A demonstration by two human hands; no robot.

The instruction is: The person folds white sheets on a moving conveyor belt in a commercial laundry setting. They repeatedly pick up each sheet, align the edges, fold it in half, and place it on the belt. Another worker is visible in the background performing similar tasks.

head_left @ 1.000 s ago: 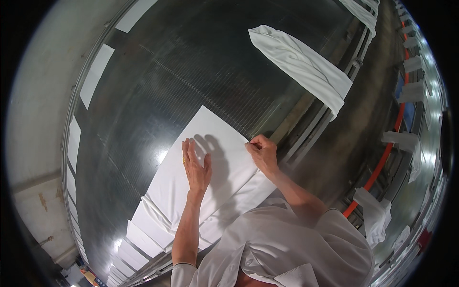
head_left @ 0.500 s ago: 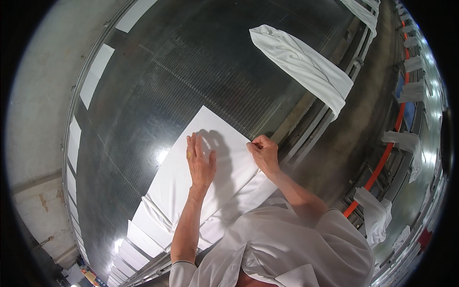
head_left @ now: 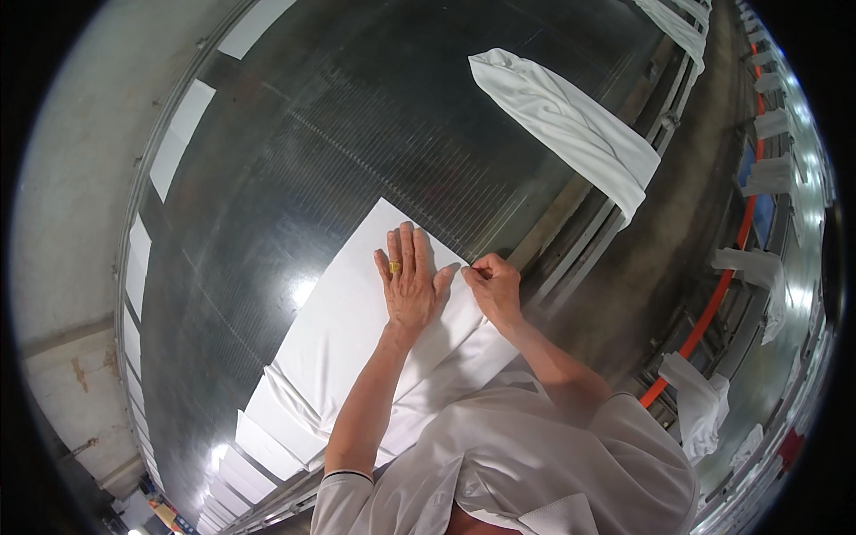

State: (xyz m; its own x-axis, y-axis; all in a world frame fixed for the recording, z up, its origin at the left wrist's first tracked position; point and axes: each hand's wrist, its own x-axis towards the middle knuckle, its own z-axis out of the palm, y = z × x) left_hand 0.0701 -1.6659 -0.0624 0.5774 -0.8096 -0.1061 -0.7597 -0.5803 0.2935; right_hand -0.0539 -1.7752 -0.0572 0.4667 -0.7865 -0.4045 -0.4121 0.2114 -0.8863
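A white fabric piece (head_left: 343, 303) lies on a long dark table, smooth toward its far corner and creased nearer to me. My left hand (head_left: 411, 283) rests flat on it near the far edge, fingers stretched out, a yellow ring on one of them. At the cloth's right corner, my right hand (head_left: 493, 287) pinches the edge between thumb and bent fingers. The cloth's near part runs down toward my body, where my shirt hides some of it.
A loosely folded white cloth (head_left: 566, 125) lies farther along, hanging over the right-hand table rail (head_left: 580, 254). White sheets (head_left: 182, 134) line the left edge. Across the aisle, an orange-red strip (head_left: 713, 308) runs beside another table hung with white cloths (head_left: 695, 406).
My left hand has moved right across the fabric and now lies flatter, closer to my right hand. The right hand keeps its pinch at the corner, nearly unmoved.
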